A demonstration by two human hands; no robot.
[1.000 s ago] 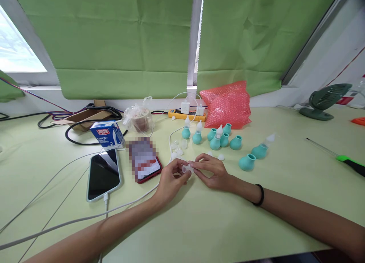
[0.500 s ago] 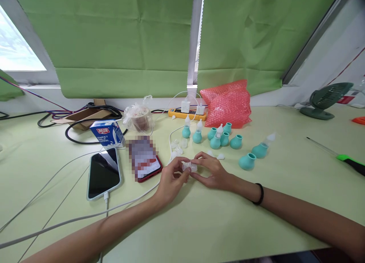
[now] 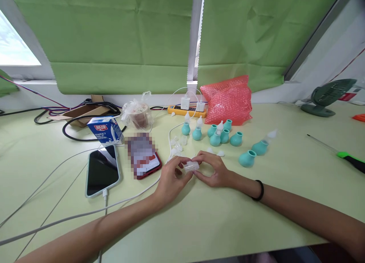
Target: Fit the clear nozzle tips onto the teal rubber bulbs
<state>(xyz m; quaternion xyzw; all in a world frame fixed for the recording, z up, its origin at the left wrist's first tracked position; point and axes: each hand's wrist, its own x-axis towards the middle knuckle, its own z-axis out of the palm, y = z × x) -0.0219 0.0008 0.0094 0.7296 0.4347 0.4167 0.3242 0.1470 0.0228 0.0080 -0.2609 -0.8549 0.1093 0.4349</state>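
Note:
Both my hands meet at the middle of the pale green table [image 3: 199, 225]. My left hand [image 3: 170, 178] and my right hand [image 3: 212, 168] pinch the same small clear plastic piece [image 3: 191, 166] between their fingertips, one from each side. Just behind them lie several more clear plastic tips [image 3: 176, 147]. Several teal rubber bulbs [image 3: 222, 135] stand further back, some with white tips on top. One open teal bulb [image 3: 246, 158] lies to the right of my right hand. A black band [image 3: 259, 190] circles my right wrist.
Left of my hands lie a red phone [image 3: 144, 160], a pale phone [image 3: 102, 170] on a white cable, and a blue milk carton [image 3: 105, 130]. Behind are a bagged cup [image 3: 138, 116], a yellow power strip [image 3: 186, 110], a pink bubble-wrap bag [image 3: 228, 99]. A fan [image 3: 326, 97] and green-handled screwdriver [image 3: 346, 158] sit right.
My hands have stayed together on the clear piece, turning it slightly between the fingertips. The view has tipped down a little.

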